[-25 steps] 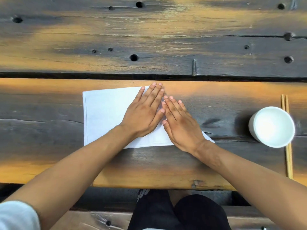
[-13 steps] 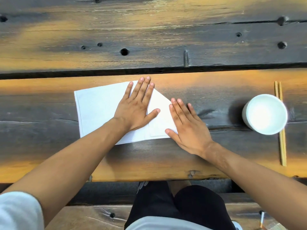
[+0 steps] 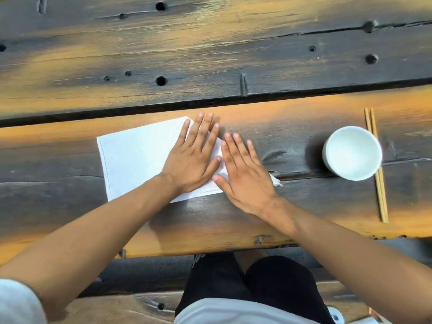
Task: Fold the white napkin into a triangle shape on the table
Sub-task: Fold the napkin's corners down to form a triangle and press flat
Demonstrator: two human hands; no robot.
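The white napkin (image 3: 138, 157) lies flat on the near plank of the dark wooden table (image 3: 233, 218). Its right side slants down to a point that peeks out past my right wrist. My left hand (image 3: 191, 160) rests palm down on the napkin's right part, fingers together and stretched out. Beside it, my right hand (image 3: 245, 174) also lies flat with fingers apart, covering the slanted right edge and partly the bare wood. Neither hand grips the cloth. The napkin's lower right area is hidden under both hands.
A white bowl (image 3: 353, 153) stands to the right, a hand's width from my right hand. A pair of wooden chopsticks (image 3: 376, 164) lies just beyond it, pointing away from me. A dark gap (image 3: 210, 105) separates the two planks. The table's front edge is close below my wrists.
My right hand has slid left and up along the slanted edge, closing in beside my left hand. The left hand stays pressed on the napkin.
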